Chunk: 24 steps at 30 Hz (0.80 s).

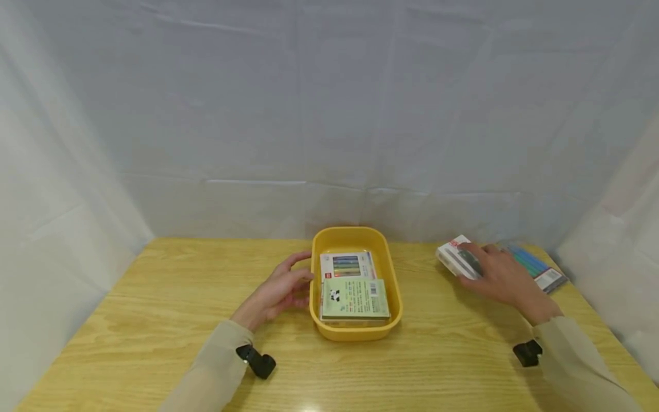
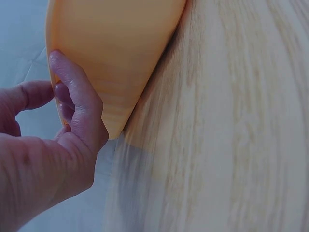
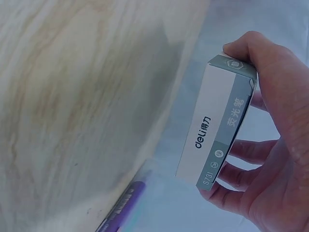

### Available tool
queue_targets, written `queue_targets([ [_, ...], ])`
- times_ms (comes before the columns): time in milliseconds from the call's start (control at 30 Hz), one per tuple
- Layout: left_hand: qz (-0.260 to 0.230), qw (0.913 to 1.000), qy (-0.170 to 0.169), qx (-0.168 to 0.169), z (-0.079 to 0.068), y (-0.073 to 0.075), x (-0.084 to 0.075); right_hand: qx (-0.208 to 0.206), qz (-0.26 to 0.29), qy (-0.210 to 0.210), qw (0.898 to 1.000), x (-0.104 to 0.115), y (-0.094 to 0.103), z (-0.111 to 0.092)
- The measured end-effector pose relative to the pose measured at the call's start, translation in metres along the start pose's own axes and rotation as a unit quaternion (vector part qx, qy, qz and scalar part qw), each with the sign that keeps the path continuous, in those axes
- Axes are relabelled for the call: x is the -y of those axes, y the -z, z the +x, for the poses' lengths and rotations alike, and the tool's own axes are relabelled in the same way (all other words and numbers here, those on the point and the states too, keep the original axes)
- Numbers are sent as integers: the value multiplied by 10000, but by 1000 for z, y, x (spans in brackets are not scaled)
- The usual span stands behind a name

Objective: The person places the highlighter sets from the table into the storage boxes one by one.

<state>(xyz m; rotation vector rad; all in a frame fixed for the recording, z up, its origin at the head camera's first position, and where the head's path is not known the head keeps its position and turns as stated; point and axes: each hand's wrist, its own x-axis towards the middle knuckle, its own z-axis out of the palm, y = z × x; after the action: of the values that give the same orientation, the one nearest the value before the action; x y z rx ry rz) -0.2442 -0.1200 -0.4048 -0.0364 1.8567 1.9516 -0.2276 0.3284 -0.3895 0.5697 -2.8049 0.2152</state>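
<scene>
My left hand (image 1: 280, 289) is at the left side of a yellow plastic basket (image 1: 395, 286). In the left wrist view, its thumb and curled fingers pinch the basket's rim (image 2: 50, 34). Inside the basket, a green box with a panda picture (image 1: 355, 298) overlaps a white pack with a window showing coloured pens (image 1: 347, 265). Farther right, my right hand (image 1: 501, 277) grips a white and grey deli highlighter box (image 3: 212, 116) between thumb and fingers. That box is held above the table, tilted, its far end partly hidden by the hand.
Beyond my right hand lies a clear pack of blue and green pens (image 1: 532, 263), partly covered by the hand. One purple pen (image 3: 123, 208) shows in the right wrist view. White sheeting (image 1: 329, 114) hangs behind the wooden table (image 1: 170, 309) and along both sides.
</scene>
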Motion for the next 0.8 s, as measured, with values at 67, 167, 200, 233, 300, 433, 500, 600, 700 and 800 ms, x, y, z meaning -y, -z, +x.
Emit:
queue_targets([
  [67,-9,10000,10,-3,0,0,0,20,-29,-5,10000,2,1,1],
  [167,-1,10000,26,-1,1,0,0,-7,-83,51,10000,6,4,2],
  [200,0,10000,28,2,1,0,0,-27,-93,85,9999,8,5,3],
  [233,0,10000,27,2,1,0,0,-40,-116,115,9999,9,6,4],
  [300,5,10000,19,8,1,0,0,-82,-126,169,9997,13,8,6],
  [433,1,10000,23,39,1,1,0,-62,-146,189,9997,21,13,9],
  [500,-6,10000,24,58,0,2,1,-36,-137,180,9997,25,15,11],
  [600,-24,10000,14,79,0,2,1,-17,-135,171,9998,29,18,14],
  [700,-37,10000,8,83,1,2,1,-14,-120,172,9998,33,19,17],
  [800,-44,10000,10,75,1,2,1,8,-105,158,9998,35,21,20],
])
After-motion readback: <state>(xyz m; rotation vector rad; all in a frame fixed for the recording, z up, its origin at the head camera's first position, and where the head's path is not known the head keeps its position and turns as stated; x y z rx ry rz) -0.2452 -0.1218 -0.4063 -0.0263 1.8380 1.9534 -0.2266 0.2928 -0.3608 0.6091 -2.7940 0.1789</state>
